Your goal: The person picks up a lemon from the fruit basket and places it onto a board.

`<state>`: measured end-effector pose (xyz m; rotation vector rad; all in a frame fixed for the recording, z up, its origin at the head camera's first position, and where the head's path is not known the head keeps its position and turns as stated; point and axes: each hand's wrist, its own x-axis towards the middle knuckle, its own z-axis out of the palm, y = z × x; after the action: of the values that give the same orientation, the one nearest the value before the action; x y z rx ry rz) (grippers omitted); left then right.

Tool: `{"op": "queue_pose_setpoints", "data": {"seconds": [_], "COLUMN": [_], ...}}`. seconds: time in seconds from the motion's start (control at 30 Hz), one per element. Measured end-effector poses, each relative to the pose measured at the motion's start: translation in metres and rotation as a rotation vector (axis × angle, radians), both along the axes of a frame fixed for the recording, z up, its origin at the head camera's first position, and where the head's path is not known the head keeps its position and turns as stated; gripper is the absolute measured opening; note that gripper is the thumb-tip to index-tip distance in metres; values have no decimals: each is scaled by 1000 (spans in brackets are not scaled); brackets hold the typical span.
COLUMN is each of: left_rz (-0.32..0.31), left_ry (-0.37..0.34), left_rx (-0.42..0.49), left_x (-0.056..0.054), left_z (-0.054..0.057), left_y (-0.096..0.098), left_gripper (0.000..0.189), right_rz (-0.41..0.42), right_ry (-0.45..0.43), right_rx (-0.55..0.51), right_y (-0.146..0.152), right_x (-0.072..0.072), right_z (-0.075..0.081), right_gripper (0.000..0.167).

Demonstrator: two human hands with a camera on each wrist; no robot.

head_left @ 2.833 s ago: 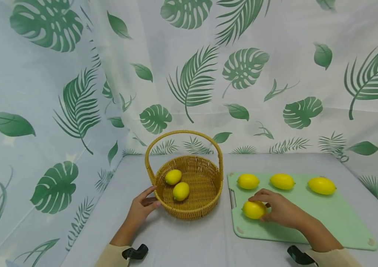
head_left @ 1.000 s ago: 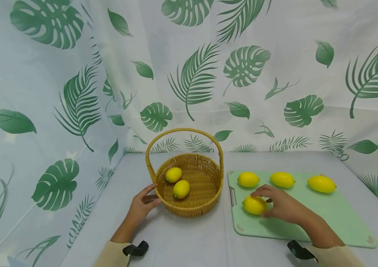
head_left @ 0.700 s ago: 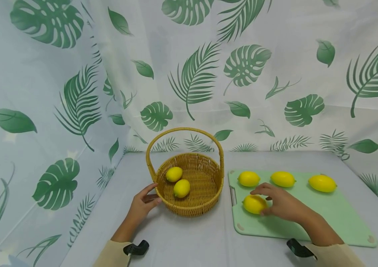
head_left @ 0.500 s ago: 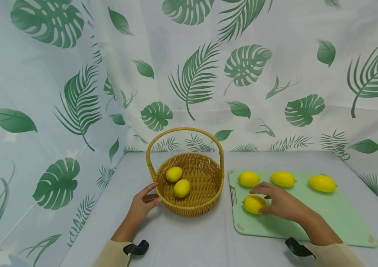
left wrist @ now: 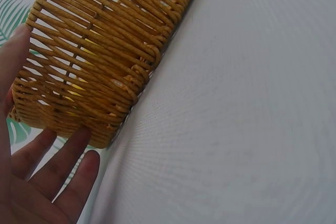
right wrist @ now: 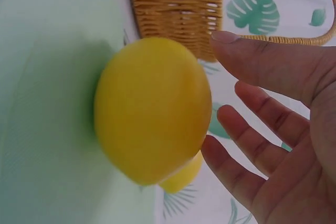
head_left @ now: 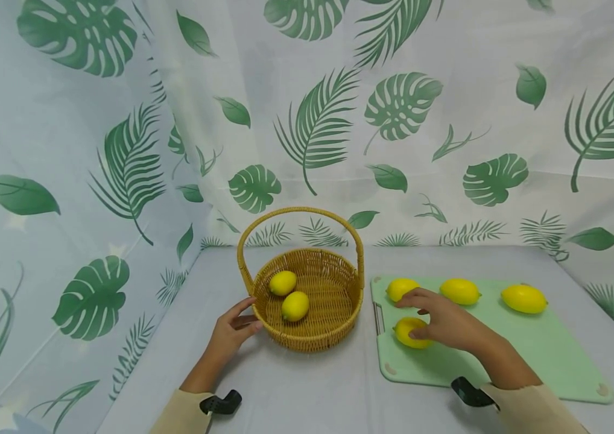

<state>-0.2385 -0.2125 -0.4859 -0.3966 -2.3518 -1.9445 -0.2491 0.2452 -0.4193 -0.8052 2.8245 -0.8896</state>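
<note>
My left hand [head_left: 231, 330] rests against the left side of a round wicker basket [head_left: 312, 343] with a tall handle. Its loosely spread fingers touch the woven wall near the rim, as the left wrist view also shows. Inside the basket lie two yellow lemons [head_left: 295, 307]. Above a lemon [head_left: 405, 339] at the front left of a light green cutting board [head_left: 502, 355] is my right hand [head_left: 445, 320]. In the right wrist view, the thumb and fingers are parted beside that lemon [right wrist: 152, 108], which sits on the board, and do not grip it.
Behind it, a row of lemons lies on the board: one on the left [head_left: 400, 289], one in the middle [head_left: 459, 292] and one on the right [head_left: 524, 299]. A white cloth [head_left: 334, 392] covers the table. Leaf-printed curtains [head_left: 296, 120] stand behind and at the sides.
My right hand has loosened from around the front lemon and lifted slightly up and left over it. The lemon stays on the board. My left hand and the basket keep their places.
</note>
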Motion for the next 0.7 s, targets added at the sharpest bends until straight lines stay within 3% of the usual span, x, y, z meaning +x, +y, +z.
{"op": "queue_pose_setpoints", "data": {"seconds": [0.23, 0.47, 0.7], "left_rz": [-3, 28, 12], "left_ry": [-14, -7, 41], "left_rx": [-3, 12, 13], "left_x": [1, -13, -15], "left_z": [-1, -25, -30], "left_y": [1, -5, -7], "left_gripper": [64, 62, 62], "right_rz": [40, 107, 133], "right_ry": [16, 64, 38], "right_rx": [9, 17, -4], "right_y": [-10, -29, -48], "right_x": [-6, -13, -18], "right_z": [5, 14, 19], "right_gripper": [48, 49, 48]}}
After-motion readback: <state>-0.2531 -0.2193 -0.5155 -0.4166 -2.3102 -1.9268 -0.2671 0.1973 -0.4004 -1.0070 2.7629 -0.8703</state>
